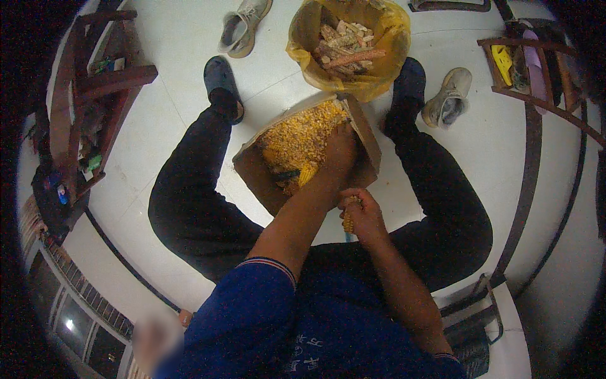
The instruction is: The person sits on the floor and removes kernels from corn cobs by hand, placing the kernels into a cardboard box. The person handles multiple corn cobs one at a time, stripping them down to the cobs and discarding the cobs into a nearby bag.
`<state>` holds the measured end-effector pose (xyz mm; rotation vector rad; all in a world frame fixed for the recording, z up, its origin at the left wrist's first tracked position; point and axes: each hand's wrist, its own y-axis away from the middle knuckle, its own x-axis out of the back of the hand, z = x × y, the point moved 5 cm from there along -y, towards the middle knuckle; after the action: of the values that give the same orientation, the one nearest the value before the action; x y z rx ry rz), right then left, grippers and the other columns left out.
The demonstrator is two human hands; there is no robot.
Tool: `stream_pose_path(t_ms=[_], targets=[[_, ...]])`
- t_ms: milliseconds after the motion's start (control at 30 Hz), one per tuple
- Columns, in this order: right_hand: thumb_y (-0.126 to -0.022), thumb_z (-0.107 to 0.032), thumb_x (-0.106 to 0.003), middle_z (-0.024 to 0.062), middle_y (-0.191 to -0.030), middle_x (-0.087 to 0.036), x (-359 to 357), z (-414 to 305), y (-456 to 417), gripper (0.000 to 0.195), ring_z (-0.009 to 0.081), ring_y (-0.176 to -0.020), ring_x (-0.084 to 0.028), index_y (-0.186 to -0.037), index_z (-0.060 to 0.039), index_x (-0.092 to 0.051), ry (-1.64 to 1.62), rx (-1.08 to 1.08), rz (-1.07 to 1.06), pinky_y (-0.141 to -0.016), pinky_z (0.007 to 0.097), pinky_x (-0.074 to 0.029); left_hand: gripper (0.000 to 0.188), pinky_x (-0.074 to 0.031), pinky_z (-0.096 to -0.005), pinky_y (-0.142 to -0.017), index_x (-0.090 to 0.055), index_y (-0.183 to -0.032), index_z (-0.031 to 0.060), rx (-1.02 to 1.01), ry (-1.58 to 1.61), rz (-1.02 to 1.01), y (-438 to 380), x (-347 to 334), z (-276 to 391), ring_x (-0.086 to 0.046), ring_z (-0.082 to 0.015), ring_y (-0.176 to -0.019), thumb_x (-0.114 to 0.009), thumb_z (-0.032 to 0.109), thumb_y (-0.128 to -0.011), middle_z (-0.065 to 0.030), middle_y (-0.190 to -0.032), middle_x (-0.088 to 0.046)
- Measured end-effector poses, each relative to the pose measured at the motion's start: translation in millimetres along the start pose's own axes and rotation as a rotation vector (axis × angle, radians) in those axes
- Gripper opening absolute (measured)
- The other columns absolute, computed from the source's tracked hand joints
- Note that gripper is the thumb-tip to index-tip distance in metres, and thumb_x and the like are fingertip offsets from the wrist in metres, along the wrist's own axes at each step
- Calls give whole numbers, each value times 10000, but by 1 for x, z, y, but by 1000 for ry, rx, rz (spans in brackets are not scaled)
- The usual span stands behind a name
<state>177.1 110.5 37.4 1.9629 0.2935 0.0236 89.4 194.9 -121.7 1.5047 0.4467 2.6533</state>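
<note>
Between my legs stands a cardboard box (255, 182) with loose yellow corn kernels (300, 132) inside. My left hand (342, 147) reaches down into its right part, over the kernels; its fingers are dim and partly hidden, so what they hold cannot be told. A yellow corn cob (308, 173) lies in the box beside a dark object (288, 175). Just outside the box's near right corner, my right hand (367, 213) is closed around another corn cob (349, 221), held roughly upright in the picture.
Beyond the box stands a container lined with a yellow plastic bag (303, 61), holding bare corn cobs (348, 45). Light shoes (239, 31) lie on the tiled floor (182, 38) to both sides. Wooden racks (118, 80) stand at left and right.
</note>
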Motion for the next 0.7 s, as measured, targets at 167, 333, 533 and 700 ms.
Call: stream_pose_path(t_ms=[167,333,533,700], targets=[[-922,-149,-511,86,-905,-615,10,10,-6,194,167,-797,-599,-1087,-53,-544,20,46,19,-696,300,-504,203,-510,-443,-751,-563,-989,29,-6,-18,-1,8,13,13,-592,-371,-903,-521,126,-817,-193,-977,-588],[-925,-142,-507,96,-905,-615,8,6,-5,196,169,-837,-605,-1091,-45,-546,74,86,42,-723,304,-505,201,-499,-456,-762,-540,-1000,33,13,153,-201,13,-4,-1,-603,-370,-889,-521,148,-837,-214,-958,-588],[-923,-143,-509,94,-907,-621,4,-1,-5,206,169,-845,-609,-1100,-42,-545,174,140,34,-721,298,-497,312,-482,-449,-793,-499,-1069,31,241,368,-210,54,37,-20,-584,-402,-950,-575,223,-835,-248,-1032,-580],[-887,-139,-555,71,-776,-594,4,12,-13,188,148,-643,-564,-1054,-54,-544,302,489,136,-587,313,-475,355,-479,-455,-809,-523,-1106,34,244,395,-88,67,91,-47,-597,-397,-942,-582,257,-836,-247,-1024,-608]])
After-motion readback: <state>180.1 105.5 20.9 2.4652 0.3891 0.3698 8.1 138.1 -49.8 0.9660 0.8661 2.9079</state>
